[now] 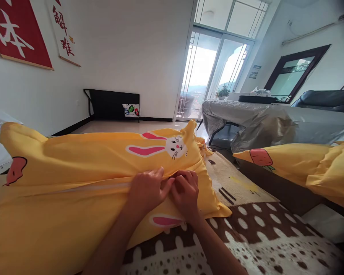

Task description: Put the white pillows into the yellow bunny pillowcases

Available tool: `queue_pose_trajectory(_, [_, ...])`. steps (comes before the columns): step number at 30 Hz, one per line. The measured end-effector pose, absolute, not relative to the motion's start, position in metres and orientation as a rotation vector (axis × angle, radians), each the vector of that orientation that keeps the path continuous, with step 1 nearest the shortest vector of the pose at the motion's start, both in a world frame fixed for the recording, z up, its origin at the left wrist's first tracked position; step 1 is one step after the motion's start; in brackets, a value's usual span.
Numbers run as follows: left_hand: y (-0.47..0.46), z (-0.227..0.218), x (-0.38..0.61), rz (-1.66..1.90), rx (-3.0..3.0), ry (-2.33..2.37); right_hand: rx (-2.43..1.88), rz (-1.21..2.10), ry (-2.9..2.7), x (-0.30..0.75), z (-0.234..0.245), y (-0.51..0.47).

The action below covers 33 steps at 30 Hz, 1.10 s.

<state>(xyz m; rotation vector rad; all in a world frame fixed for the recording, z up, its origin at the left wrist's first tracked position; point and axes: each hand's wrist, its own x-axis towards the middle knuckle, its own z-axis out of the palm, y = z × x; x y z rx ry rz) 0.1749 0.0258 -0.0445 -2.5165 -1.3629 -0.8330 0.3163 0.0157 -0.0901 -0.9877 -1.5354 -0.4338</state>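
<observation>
A big yellow pillowcase (74, 164) with a white rabbit print (176, 147) lies in front of me over a brown and cream spotted blanket (260, 229). A pale opening seam (97, 186) runs along its middle. My left hand (147, 189) grips the yellow cloth at the seam's right end, fingers curled. My right hand (185, 193) is right beside it, touching it, fingers bent and pinching the same fabric edge.
A second yellow pillow with a carrot print (304, 160) lies at the right. Behind stand a table under a grey cover (246, 114), a dark sofa (326, 99), a black folded table (111, 104) against the wall and glass balcony doors (212, 72).
</observation>
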Motion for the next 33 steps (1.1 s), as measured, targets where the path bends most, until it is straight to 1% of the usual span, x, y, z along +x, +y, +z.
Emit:
queue_pose_trajectory(4, [0.026, -0.044, 0.175, -0.776, -2.517, -1.387, -1.127, -0.481, -1.487, 0.323, -0.090, 0.019])
queue_pose_trajectory(11, [0.021, -0.044, 0.180, -0.865, -2.492, -1.482, -1.303, -0.427, -1.439, 0.332, -0.087, 0.022])
queue_pose_trajectory(16, [0.014, -0.042, 0.183, -0.887, -2.472, -1.529, -1.255, -0.387, -1.439, 0.331, -0.084, 0.021])
queue_pose_trajectory(21, [0.010, -0.041, 0.184, -0.845, -2.468, -1.564, -1.142, -0.456, -1.531, 0.332, -0.081, 0.018])
queue_pose_trajectory(26, [0.011, -0.041, 0.182, -0.828, -2.464, -1.590, -1.019, -0.527, -1.489, 0.335, -0.088, 0.022])
queue_pose_trajectory(33, [0.019, -0.043, 0.179, -0.817, -2.465, -1.633, -0.984, -0.661, -1.479, 0.344, -0.099, 0.028])
